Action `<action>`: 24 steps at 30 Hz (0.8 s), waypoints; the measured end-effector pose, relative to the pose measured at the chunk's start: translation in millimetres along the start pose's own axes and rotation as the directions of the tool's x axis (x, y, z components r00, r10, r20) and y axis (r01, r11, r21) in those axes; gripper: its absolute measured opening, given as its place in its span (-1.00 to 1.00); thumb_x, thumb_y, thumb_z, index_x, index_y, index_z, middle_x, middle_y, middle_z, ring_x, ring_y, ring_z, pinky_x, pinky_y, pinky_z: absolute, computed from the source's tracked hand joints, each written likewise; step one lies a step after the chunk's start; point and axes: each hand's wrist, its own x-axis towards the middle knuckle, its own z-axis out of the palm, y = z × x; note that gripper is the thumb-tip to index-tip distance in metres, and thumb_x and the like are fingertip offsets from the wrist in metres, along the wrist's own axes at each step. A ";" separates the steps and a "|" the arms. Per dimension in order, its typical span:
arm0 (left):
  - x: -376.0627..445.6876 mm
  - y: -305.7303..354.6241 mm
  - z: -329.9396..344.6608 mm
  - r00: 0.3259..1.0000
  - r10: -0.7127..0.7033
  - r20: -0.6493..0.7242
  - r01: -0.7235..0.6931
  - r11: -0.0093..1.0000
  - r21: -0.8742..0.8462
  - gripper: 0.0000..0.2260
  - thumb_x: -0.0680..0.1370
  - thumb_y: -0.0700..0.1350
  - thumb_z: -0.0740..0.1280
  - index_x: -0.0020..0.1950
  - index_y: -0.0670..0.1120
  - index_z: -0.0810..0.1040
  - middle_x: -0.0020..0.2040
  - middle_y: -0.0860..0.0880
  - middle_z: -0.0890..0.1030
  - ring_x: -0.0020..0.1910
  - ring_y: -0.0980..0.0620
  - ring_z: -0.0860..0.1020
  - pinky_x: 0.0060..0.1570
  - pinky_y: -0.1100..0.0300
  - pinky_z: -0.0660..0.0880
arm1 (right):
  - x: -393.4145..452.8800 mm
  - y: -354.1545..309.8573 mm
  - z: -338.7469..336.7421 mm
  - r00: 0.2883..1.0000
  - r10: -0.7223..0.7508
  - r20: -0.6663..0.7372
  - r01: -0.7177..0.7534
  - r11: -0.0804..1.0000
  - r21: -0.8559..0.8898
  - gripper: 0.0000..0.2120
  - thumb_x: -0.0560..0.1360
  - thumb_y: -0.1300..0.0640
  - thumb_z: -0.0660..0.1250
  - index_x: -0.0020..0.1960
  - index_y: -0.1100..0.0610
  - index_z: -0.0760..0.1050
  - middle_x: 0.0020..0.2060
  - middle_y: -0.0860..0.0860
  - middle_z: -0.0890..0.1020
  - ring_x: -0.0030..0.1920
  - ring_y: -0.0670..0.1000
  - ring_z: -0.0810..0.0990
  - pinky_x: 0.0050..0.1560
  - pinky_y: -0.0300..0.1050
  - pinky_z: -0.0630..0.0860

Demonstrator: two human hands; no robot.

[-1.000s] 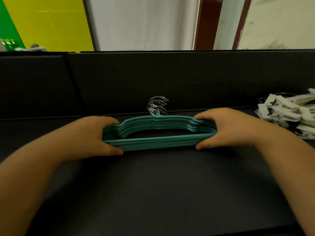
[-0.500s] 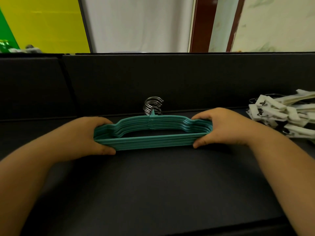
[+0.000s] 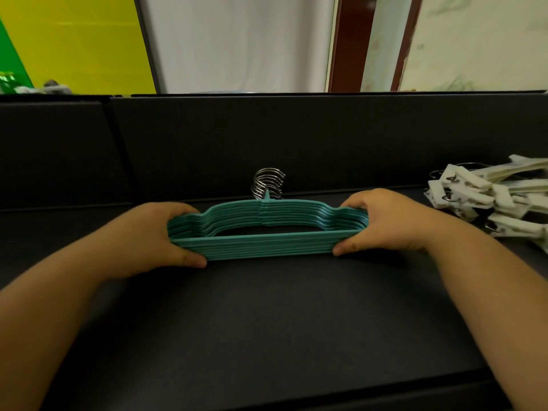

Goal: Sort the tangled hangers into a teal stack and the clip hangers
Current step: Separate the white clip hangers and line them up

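Note:
A stack of several teal hangers [image 3: 267, 244] rests on the black table, squared up, with its steel hooks [image 3: 268, 183] pointing away from me. My left hand [image 3: 154, 235] clasps the stack's left end, thumb against the front bar. My right hand [image 3: 388, 222] clasps the right end the same way. A pile of white clip hangers [image 3: 492, 200] lies apart at the far right, partly cut off by the frame edge.
The black table [image 3: 281, 321] stretches toward me to its front edge. A black upright panel [image 3: 296, 137] walls the back, just behind the hooks. Yellow, white and brown walls rise beyond it.
Both hands have kept hold of the teal stack. The bars look more evenly aligned now. The view has shifted slightly, showing more of the clip hangers.

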 end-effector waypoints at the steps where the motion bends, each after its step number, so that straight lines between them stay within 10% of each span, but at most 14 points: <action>1: -0.5 1.7 -1.0 1.000 0.005 -0.002 -0.005 1.000 -0.015 -0.51 0.19 0.06 0.63 -0.01 0.30 0.49 -0.08 0.27 0.59 -0.12 0.34 0.54 -0.17 0.47 0.35 | 0.2 0.2 -0.4 1.000 -0.003 -0.008 0.003 1.000 -0.010 -0.55 0.17 -0.21 0.62 0.01 -0.17 0.60 -0.08 -0.22 0.65 -0.10 -0.25 0.60 0.02 -0.07 0.60; 19: -2.9 5.8 7.6 0.998 -0.040 -0.043 0.036 0.996 -0.086 -0.53 0.22 0.06 0.61 0.04 0.25 0.52 -0.06 0.23 0.61 -0.12 0.30 0.57 -0.20 0.41 0.38 | -1.9 6.7 -4.2 1.000 -0.012 0.027 0.009 0.992 0.123 -0.60 0.25 -0.04 0.64 0.05 -0.13 0.63 -0.07 -0.24 0.69 -0.06 -0.23 0.65 0.10 -0.03 0.60; 24: 0.3 6.5 6.1 0.999 -0.029 -0.015 0.029 1.000 -0.003 -0.36 0.18 0.15 0.60 0.16 0.33 0.38 -0.01 0.32 0.49 -0.06 0.33 0.47 -0.13 0.39 0.34 | -2.1 4.3 -3.3 1.000 0.004 -0.001 -0.004 1.000 0.003 -0.12 0.15 -0.18 0.65 0.41 -0.16 0.40 0.22 -0.29 0.52 0.18 -0.23 0.50 0.23 -0.21 0.42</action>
